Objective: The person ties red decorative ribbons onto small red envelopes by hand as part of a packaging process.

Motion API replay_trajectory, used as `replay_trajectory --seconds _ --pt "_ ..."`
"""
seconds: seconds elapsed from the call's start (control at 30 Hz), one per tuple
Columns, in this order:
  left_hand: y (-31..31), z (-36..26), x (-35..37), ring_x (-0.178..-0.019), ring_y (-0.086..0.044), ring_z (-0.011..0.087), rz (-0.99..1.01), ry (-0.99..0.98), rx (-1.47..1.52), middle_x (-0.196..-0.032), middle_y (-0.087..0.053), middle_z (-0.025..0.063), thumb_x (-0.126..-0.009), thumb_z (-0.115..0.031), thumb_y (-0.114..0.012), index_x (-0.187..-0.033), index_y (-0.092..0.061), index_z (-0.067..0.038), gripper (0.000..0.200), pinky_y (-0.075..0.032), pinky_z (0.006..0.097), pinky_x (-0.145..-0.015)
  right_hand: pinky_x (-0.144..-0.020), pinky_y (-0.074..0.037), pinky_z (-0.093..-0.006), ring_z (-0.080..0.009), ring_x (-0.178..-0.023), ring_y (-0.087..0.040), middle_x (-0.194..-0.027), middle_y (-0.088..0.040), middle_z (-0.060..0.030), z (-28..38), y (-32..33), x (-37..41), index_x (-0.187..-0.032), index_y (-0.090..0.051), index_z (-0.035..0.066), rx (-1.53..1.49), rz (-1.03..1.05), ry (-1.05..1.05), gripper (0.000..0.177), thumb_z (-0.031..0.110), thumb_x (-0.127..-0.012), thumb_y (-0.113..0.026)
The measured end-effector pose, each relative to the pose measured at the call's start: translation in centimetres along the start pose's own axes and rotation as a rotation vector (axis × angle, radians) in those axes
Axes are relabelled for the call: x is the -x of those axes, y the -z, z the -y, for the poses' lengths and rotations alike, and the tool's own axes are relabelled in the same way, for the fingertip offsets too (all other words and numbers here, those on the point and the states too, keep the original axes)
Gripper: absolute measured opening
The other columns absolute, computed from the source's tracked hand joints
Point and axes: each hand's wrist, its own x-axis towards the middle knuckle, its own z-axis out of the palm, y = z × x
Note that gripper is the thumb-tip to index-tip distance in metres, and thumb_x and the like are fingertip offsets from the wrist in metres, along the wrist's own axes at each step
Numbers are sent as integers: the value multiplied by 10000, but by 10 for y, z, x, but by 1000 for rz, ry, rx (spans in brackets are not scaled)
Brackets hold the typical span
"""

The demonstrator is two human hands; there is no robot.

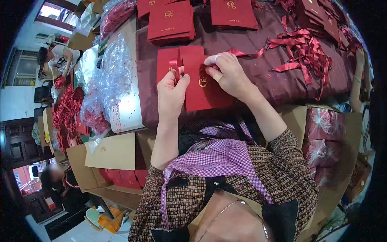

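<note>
A red paper bag (pixel 209 97) with gold lettering lies in front of me, overlapping a second red panel (pixel 163 56) on its left. My left hand (pixel 171 92) is closed at the left side, with a loop of shiny red ribbon (pixel 173 63) pinched between thumb and fingers. Over the bag's upper right part, my right hand (pixel 229 76) is pinched, its fingertips on a dark red bit of ribbon that is partly hidden. A ring is on one of its fingers. Just beyond that hand, another ribbon strand (pixel 242 53) runs right across the cloth.
Stacks of red bags (pixel 171 24) stand along the far side of the dark cloth (pixel 250 44). Loose ribbons (pixel 306 52) lie at right. Plastic wrap (pixel 115 60) covers the left. Cardboard boxes (pixel 111 151) hold red goods. Two other people (pixel 60 60) are at left.
</note>
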Motion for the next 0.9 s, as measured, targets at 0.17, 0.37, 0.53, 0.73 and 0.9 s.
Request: replay_trajectory --seconds 0.17,0.37,0.53,0.73,0.9 --pt "-3 -3 1 -800 -548 45 -6 -34 -52 -900 -635 4 -871 -5 -575 -1067 -623 35 206 -451 205 -735 -762 -387 -381 -258 -840 -556 -834 -591 -67 1 -4 0 -868 -581 66 119 -47 10 138 80 -771 -677" --pt "-8 -2 2 -816 -544 44 -21 -34 -35 -912 -630 0 -868 -4 -578 -1041 -633 32 185 -445 199 -745 -762 -382 -375 -254 -828 -550 -818 -585 -51 17 -9 -7 -861 -580 74 114 -117 82 148 79 -750 -678" --pt "-11 -4 4 -775 -524 32 -26 -55 -60 -864 -610 -23 -864 -2 -582 -1000 -638 19 148 -434 193 -700 -763 -382 -383 -269 -815 -539 -814 -580 -81 18 -12 -8 -857 -569 52 219 -74 111 134 88 -761 -657" --pt "-14 -5 8 -674 -454 20 -59 -125 -125 -758 -546 -59 -857 3 -588 -873 -609 13 29 -389 199 -593 -766 -387 -394 -284 -803 -531 -805 -573 -112 23 -8 -11 -846 -559 34 290 -19 141 125 99 -769 -635" --pt "-13 -5 12 -727 -558 80 -96 -269 -514 -830 -632 30 -841 4 -604 -1017 -638 36 182 -450 228 -672 -772 -393 -400 -287 -800 -535 -790 -572 -129 31 -2 -15 -825 -556 22 325 46 158 117 106 -778 -622"
